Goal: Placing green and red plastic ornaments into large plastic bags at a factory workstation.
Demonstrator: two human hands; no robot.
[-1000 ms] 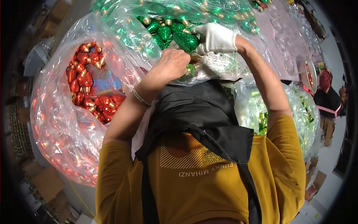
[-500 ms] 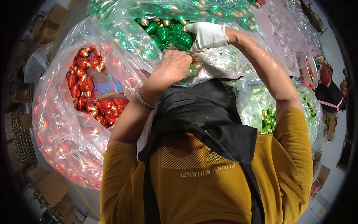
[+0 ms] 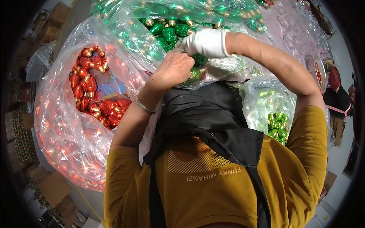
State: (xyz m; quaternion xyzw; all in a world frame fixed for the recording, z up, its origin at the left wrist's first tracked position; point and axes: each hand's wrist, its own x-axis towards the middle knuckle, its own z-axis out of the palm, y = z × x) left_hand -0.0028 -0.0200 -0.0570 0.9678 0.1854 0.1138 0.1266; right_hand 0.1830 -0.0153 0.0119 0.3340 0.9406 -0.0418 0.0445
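My bare left hand (image 3: pixel 176 67), with a bracelet at the wrist, is closed, its fingers curled away from view. Against its fingertips is my right hand (image 3: pixel 207 42) in a white glove, its fingers bent down and pinched together. What either hand holds is hidden between them. A dark green glittery bulb-shaped ornament (image 3: pixel 199 59) shows partly below the glove; I cannot tell if it is gripped. Just beyond the hands, green glitter bulb ornaments (image 3: pixel 168 33) with gold caps lie in an open clear plastic bag (image 3: pixel 129 40). A lighter green ornament (image 3: pixel 195 74) shows beside my left hand.
At left, a large clear bag (image 3: pixel 72 152) holds red glitter bulb ornaments (image 3: pixel 91 84). Bright green ornaments (image 3: pixel 277 127) sit in another bag at right. Clear plastic (image 3: pixel 287 36) covers the far right. Another person (image 3: pixel 336 93) is at the right edge. Cardboard boxes (image 3: pixel 53 188) stand at lower left.
My gloved right hand has come from over the green ornaments toward me, against my left hand, and its elbow has swung outward to the right. My left hand has barely moved.
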